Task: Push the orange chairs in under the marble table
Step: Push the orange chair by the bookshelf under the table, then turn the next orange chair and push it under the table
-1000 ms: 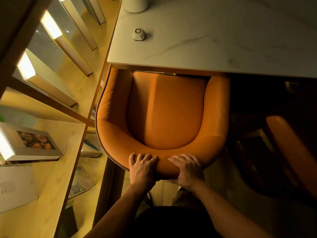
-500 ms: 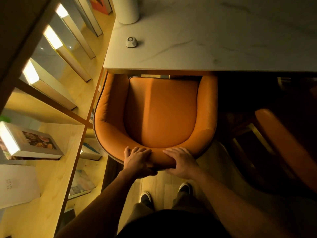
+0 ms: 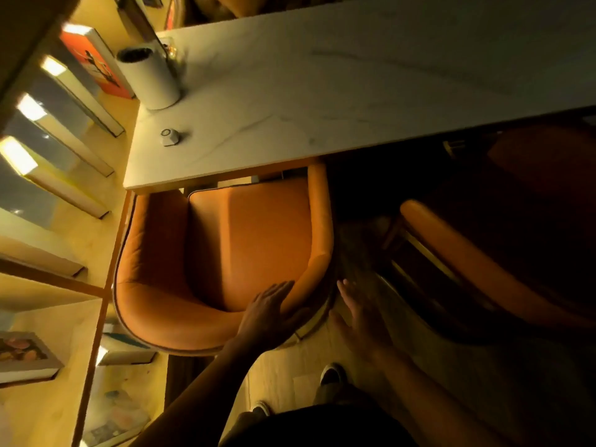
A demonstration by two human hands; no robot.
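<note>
Two orange chairs matter: my left hand (image 3: pixel 274 312) rests with fingers straight on the near chair (image 3: pixel 222 253), half under the desk (image 3: pixel 322 101). My right hand (image 3: pixel 358 321) hangs spread, holding nothing. I think the other chair (image 3: pixel 477 262), off to its right, comes next, so that hand is nearer.

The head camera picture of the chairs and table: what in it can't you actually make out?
All in the head view:
- Front of the orange chair: hidden beneath the marble table's edge.
- Second orange chair: deep in shadow and cut off by the right edge.
- Left hand and right hand: motion-blurred; whether the left palm presses the backrest is unclear.
- Small white object on the table: too small to identify.
- Chair legs: hidden under the seats.
</note>
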